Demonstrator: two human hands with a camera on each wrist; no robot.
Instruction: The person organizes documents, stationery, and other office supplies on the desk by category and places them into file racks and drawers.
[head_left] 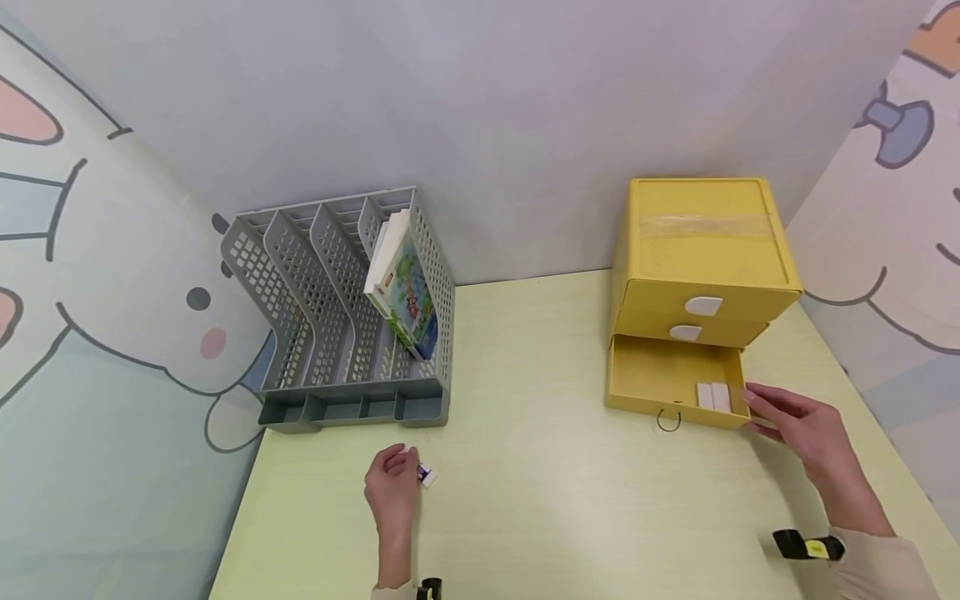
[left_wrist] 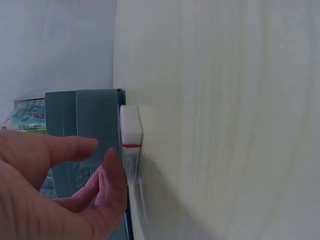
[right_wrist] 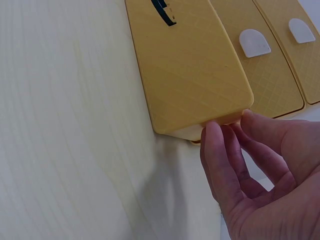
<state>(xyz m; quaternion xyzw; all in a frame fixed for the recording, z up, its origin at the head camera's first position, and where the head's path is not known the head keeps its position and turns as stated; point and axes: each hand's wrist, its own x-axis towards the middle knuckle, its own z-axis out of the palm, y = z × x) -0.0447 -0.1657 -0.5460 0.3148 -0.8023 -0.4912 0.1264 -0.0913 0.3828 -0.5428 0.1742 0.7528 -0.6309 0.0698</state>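
My left hand point(head_left: 392, 490) hovers by a white eraser point(head_left: 427, 475) with a printed sleeve, lying on the table in front of the grey file rack. In the left wrist view the eraser point(left_wrist: 131, 130) sits just past the fingertips, and a gap shows between thumb and forefinger. On the right, a yellow drawer point(head_left: 637, 402) is pulled out from the bottom of a yellow drawer box point(head_left: 701, 250). My right hand point(head_left: 806, 425) pinches that drawer's right wall near the front corner. Two white blocks point(head_left: 712, 397) lie inside, against its right end.
The grey rack point(head_left: 352, 396) stands at the back left, with books point(head_left: 408, 287) in its rightmost slot and small compartments along its front. A dark ring pull point(head_left: 669, 422) hangs on the drawer front. Two closed drawers with white tabs point(head_left: 703, 306) are above. A wall rises behind.
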